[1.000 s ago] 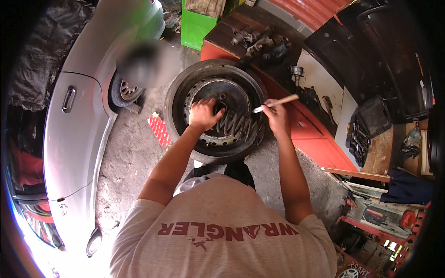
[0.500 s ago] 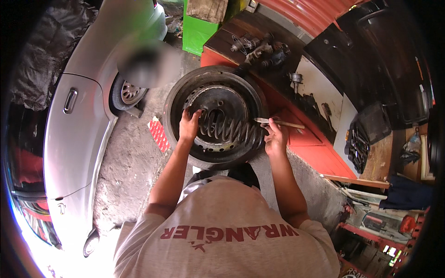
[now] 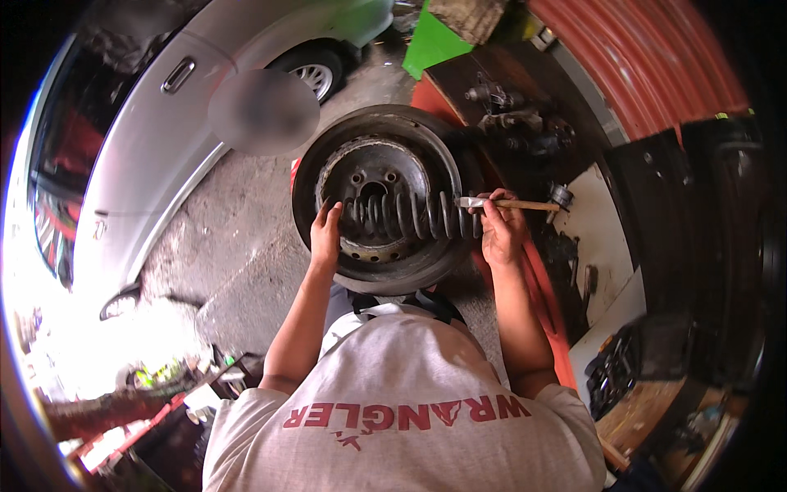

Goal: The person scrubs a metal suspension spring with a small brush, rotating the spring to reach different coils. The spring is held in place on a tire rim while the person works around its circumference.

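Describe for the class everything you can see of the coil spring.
The coil spring is dark, dull and metallic-looking, one thick rod wound into open loops, set closer on the left and wider apart on the right. It lies roughly level across the picture, in front of the wheel; whether they touch is unclear. The left hand is at its left end; the right hand, holding a brush, is at the other.

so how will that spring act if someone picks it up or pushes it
The spring is probably stiff and fairly heavy, judging by its thick, metal-looking coils. Its round outline suggests it could roll sideways if laid down. Gaps between the coils leave room to squeeze, though likely not easily.
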